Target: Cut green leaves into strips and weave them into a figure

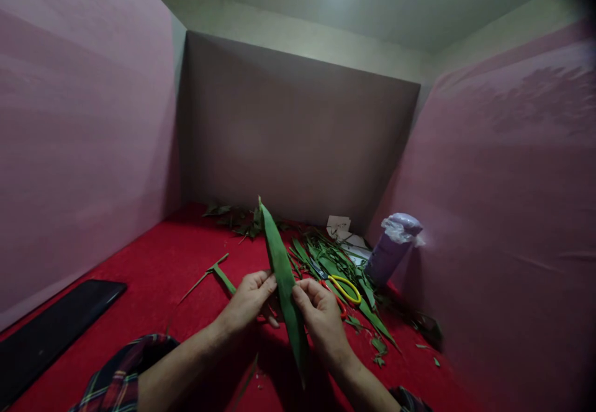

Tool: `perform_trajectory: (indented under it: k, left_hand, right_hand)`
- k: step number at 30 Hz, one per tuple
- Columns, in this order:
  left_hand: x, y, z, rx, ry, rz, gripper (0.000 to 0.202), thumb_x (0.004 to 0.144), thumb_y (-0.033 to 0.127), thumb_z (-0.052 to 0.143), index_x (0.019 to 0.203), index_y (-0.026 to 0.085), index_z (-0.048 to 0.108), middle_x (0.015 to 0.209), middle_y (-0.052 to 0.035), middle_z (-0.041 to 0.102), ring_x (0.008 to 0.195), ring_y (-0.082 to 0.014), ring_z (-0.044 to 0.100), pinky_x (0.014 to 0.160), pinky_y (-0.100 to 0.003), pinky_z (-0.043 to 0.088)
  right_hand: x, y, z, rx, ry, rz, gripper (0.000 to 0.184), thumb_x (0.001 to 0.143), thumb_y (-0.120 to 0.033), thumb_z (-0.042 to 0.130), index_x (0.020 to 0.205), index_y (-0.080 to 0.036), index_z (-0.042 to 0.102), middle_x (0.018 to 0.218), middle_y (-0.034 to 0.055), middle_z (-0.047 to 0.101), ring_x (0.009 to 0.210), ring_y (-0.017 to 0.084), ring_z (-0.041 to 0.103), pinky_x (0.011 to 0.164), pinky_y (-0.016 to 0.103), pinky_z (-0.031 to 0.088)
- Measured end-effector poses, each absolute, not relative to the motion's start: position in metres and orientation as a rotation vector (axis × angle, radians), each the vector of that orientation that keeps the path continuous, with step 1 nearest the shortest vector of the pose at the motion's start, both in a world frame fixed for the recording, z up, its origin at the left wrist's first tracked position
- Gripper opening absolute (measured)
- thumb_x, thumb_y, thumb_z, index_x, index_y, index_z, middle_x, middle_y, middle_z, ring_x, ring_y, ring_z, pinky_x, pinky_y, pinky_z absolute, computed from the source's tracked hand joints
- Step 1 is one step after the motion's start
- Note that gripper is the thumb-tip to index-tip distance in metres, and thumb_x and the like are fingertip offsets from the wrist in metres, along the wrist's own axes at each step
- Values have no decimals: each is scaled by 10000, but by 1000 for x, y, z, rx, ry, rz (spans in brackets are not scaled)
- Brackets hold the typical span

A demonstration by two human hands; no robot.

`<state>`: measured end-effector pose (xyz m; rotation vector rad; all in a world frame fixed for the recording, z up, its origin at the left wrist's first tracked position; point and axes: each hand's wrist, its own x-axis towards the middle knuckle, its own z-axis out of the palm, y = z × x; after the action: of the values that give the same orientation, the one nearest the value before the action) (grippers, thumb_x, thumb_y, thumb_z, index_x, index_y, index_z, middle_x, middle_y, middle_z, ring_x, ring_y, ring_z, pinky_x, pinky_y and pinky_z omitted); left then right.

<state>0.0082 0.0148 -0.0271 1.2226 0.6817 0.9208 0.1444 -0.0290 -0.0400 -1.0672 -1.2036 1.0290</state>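
A long green leaf (279, 260) stands nearly upright between my hands, its tip up and its other end hanging toward me. My left hand (254, 300) pinches its left edge near the middle, thumb in front. My right hand (319, 309) grips the right edge at about the same height, thumb on the leaf's face. The fingers behind the leaf are partly hidden. Just beyond my right hand lie scissors (344, 289) with one yellow and one red handle, on a heap of cut leaves and stems (333, 254). A bent green strip (223, 278) lies by my left hand.
A red cloth (162, 263) covers the table. Leafy sprigs (237, 216) lie at the back. A purple plastic-topped container (391, 250) and white papers (342, 229) stand or lie at right. A black flat object (60, 331) is at left. Pink panels (84, 120) flank both sides.
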Motion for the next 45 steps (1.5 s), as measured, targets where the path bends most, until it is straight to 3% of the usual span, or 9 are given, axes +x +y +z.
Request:
perform_trajectory:
  k: [8,12,21,29,37,41,45]
  left_hand:
    - [9,14,-30,1234,654,882,428,741,530,538,803,117,631,605,-46,617,456,-121,565,371,-205,484]
    - [9,12,-29,1302,731,894,343,690,455,638,763,121,617,575,-3,590,391,-89,533,353,-180,450]
    - [9,15,-32,1331,763,887,367,660,473,639,664,109,597,523,-4,603,350,-92,527,332,-178,409]
    - [8,18,-30,1333,811,918,356,667,458,627,661,104,598,513,-2,606,348,-77,501,341,-172,398]
    - [8,19,-32,1296,813,926,348,647,445,652,634,101,599,476,-6,608,349,-87,519,351,-170,403]
    - [6,23,-33,1231,829,940,335,639,433,661,633,105,596,503,-25,637,371,-113,550,368,-198,441]
    - [1,28,-34,1143,818,963,290,648,393,657,610,115,585,482,-14,628,371,-111,543,377,-202,446]
  right_hand:
    - [145,-28,-44,-1133,-1201,957,300,767,-434,565,673,-153,518,554,-36,477,492,98,421,465,205,335]
    - [145,-29,-45,-1159,-1237,929,278,785,-404,556,685,-145,534,571,-29,487,514,102,430,475,204,340]
    - [143,-29,-45,-1177,-1282,896,224,772,-331,573,657,-144,531,563,-37,488,514,97,440,484,198,348]
    - [137,-35,-43,-1208,-1229,972,168,749,-281,601,842,-184,501,512,-71,520,417,97,483,418,184,376]
    - [145,-36,-42,-1398,-1438,651,149,792,-329,561,841,-188,568,531,-38,569,455,123,537,409,189,362]
    - [151,-35,-40,-1402,-1499,502,160,838,-304,493,812,-180,592,623,11,617,539,146,567,496,230,411]
    - [157,-32,-39,-1292,-1652,358,168,803,-147,488,936,-192,581,843,45,630,697,160,588,656,274,464]
